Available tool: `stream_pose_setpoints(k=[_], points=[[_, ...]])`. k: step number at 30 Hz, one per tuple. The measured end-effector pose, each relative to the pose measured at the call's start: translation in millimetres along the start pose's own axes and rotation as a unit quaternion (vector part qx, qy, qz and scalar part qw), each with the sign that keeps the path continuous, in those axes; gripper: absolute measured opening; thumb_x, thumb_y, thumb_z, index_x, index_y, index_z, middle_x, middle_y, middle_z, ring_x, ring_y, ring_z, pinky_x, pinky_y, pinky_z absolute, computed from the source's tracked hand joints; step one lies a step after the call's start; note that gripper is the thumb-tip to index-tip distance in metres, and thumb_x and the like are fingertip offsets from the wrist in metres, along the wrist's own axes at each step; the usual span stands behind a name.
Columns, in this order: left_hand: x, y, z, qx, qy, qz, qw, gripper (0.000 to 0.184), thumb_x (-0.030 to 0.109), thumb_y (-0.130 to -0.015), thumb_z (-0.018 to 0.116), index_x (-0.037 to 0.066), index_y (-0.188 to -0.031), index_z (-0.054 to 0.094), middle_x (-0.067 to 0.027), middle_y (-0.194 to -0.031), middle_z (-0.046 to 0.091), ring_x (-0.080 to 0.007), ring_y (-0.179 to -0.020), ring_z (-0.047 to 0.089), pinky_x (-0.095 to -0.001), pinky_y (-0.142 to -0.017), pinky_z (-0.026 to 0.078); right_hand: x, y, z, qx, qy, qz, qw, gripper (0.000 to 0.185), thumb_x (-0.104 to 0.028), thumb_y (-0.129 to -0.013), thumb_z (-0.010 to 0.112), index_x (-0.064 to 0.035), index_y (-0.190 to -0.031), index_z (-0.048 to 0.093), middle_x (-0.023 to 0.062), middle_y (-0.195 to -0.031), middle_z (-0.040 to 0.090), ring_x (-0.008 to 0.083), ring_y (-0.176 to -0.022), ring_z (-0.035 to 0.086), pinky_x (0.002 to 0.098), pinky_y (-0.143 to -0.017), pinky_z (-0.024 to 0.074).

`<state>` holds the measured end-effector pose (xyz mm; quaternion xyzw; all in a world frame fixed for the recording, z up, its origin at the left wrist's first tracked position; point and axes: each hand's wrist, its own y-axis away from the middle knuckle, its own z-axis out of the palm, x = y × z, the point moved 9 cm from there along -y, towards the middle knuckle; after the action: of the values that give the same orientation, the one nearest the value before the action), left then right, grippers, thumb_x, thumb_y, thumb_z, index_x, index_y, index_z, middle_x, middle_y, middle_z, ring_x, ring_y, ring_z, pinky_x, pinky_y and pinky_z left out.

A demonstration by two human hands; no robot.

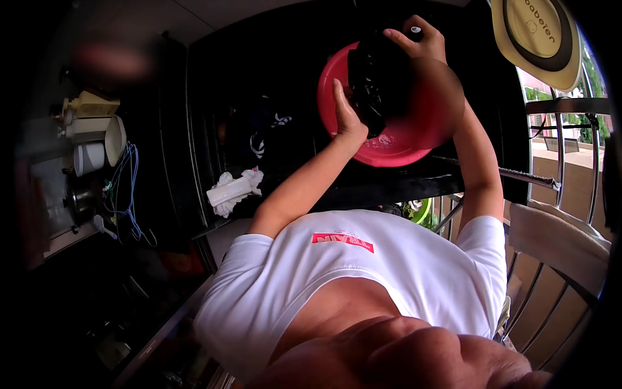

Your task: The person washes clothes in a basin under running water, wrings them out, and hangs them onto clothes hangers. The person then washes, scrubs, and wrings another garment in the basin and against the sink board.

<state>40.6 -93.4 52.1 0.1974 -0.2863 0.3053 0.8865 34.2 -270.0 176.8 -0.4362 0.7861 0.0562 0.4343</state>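
Observation:
A dark, glossy black item (379, 78) is held over a pink-red plastic basin (382, 155). Its kind cannot be made out against the dark background. At its near left edge is my left hand (350, 120), thumb up and fingers mostly hidden behind the item. My right hand (424, 44) grips the item's upper end, thumb and fingers bent, beside a small round whitish mark. Wet-looking highlights show on the black surface, and a little foam or water lies inside the basin. A blurred patch covers the basin's right side and part of my right forearm.
A crumpled white cloth or tissue with a white block (230, 189) lies on the dark counter. Dark striped fabric (259, 139) is behind it. Railings (560, 152) and a hanging beige board (538, 39) stand right. Containers (91, 133) and blue cords (129, 188) are left.

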Motion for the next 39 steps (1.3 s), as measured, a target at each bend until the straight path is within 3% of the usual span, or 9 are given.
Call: stream_pose_setpoints(k=[7, 10, 15, 17, 19, 24, 27, 31, 39], points=[[-52.2, 17.7, -25.0, 0.074, 0.083, -0.41, 0.905, 0.076, 0.07, -0.086, 0.027, 0.016, -0.14, 0.027, -0.0171, -0.141, 0.03, -0.0529, -0.12, 0.036, -0.0693, -0.093, 0.03, -123.1, 72.1, -0.2, 0.01, -0.009, -0.308, 0.951, 0.037, -0.025, -0.061, 0.083, -0.0036, -0.069, 0.054, 0.0051, -0.07, 0.057, 0.0194, -0.057, 0.055, 0.0264, -0.05, 0.0452], [-20.9, -10.1, -0.4, -0.109, 0.287, -0.201, 0.93, 0.044, 0.047, -0.089, 0.049, 0.011, -0.113, 0.052, -0.0109, -0.11, 0.058, -0.0242, -0.097, 0.06, -0.0383, -0.085, 0.05, -117.0, 90.6, -9.5, 0.008, -0.139, -0.208, 0.968, 0.033, -0.016, -0.062, 0.082, -0.0032, -0.067, 0.053, 0.0072, -0.075, 0.06, 0.0155, -0.063, 0.058, 0.024, -0.056, 0.0443], [6.3, -49.6, -22.4, -0.21, 0.066, 0.097, 0.971, 0.03, 0.035, -0.09, 0.055, 0.008, -0.1, 0.062, -0.0049, -0.09, 0.066, -0.0158, -0.075, 0.065, -0.0289, -0.068, 0.056, -68.2, 103.5, -12.0, 0.043, -0.428, -0.122, 0.895, 0.018, -0.004, -0.075, 0.067, -0.0042, -0.073, 0.05, 0.0076, -0.084, 0.061, 0.0131, -0.073, 0.054, 0.0234, -0.069, 0.0432], [1.3, -54.0, -35.4, 0.004, 0.281, -0.025, 0.959, 0.026, 0.031, -0.089, 0.058, 0.007, -0.097, 0.064, -0.0035, -0.089, 0.066, -0.0145, -0.075, 0.064, -0.0274, -0.067, 0.055, -15.0, 106.1, -5.7, 0.098, -0.547, 0.051, 0.83, 0.015, -0.009, -0.083, 0.063, -0.0061, -0.079, 0.049, 0.0046, -0.089, 0.06, 0.0117, -0.074, 0.053, 0.0235, -0.071, 0.0443], [34.2, -50.3, 1.2, -0.076, 0.286, -0.019, 0.955, 0.024, 0.03, -0.087, 0.06, 0.008, -0.095, 0.065, -0.002, -0.087, 0.066, -0.0128, -0.074, 0.064, -0.0268, -0.067, 0.054, 27.6, 110.6, -0.6, 0.119, -0.62, 0.127, 0.765, 0.032, -0.042, -0.09, 0.055, -0.01, -0.094, 0.054, 0.0013, -0.094, 0.058, 0.0131, -0.085, 0.056, 0.0283, -0.08, 0.0476], [89.0, -39.9, 38.7, -0.017, -0.067, 0.095, 0.993, 0.033, 0.011, -0.071, 0.071, 0.008, -0.099, 0.053, -0.0036, -0.087, 0.06, -0.0135, -0.08, 0.06, -0.0272, -0.07, 0.052, 63.0, 128.5, 21.9, 0.091, -0.673, 0.288, 0.676, 0.055, -0.056, -0.087, 0.049, -0.0086, -0.115, 0.055, 0.0047, -0.121, 0.055, 0.0219, -0.115, 0.05, 0.04, -0.099, 0.0399], [113.8, -13.2, 92.2, -0.105, -0.371, 0.307, 0.87, 0.039, 0.003, -0.061, 0.075, 0.007, -0.092, 0.052, -0.0024, -0.088, 0.058, -0.012, -0.083, 0.058, -0.0259, -0.071, 0.048, 95.0, 126.3, 54.8, 0.031, -0.713, 0.362, 0.6, 0.048, -0.048, -0.088, 0.055, -0.0075, -0.113, 0.059, 0.0087, -0.111, 0.062, 0.0216, -0.104, 0.058, 0.0369, -0.091, 0.047], [91.7, 21.5, 142.6, -0.215, -0.509, 0.375, 0.745, 0.041, 0.006, -0.053, 0.075, 0.008, -0.087, 0.052, -0.0075, -0.083, 0.054, -0.0215, -0.077, 0.058, -0.0317, -0.068, 0.047, 78.8, 94.4, 43.3, -0.183, -0.496, 0.154, 0.834, 0.027, -0.017, -0.083, 0.059, -0.0031, -0.105, 0.061, 0.0058, -0.091, 0.065, 0.016, -0.085, 0.063, 0.0265, -0.079, 0.0516], [57.0, 58.9, 176.9, -0.313, -0.609, 0.424, 0.593, 0.042, 0.019, -0.048, 0.079, 0.013, -0.084, 0.058, -0.0101, -0.09, 0.055, -0.0285, -0.084, 0.056, -0.0392, -0.065, 0.05, 70.8, 63.8, 68.5, -0.359, -0.434, 0.346, 0.75, 0.02, -0.01, -0.087, 0.052, -0.0063, -0.105, 0.06, 0.0014, -0.089, 0.062, 0.0145, -0.081, 0.061, 0.0275, -0.079, 0.0481]])
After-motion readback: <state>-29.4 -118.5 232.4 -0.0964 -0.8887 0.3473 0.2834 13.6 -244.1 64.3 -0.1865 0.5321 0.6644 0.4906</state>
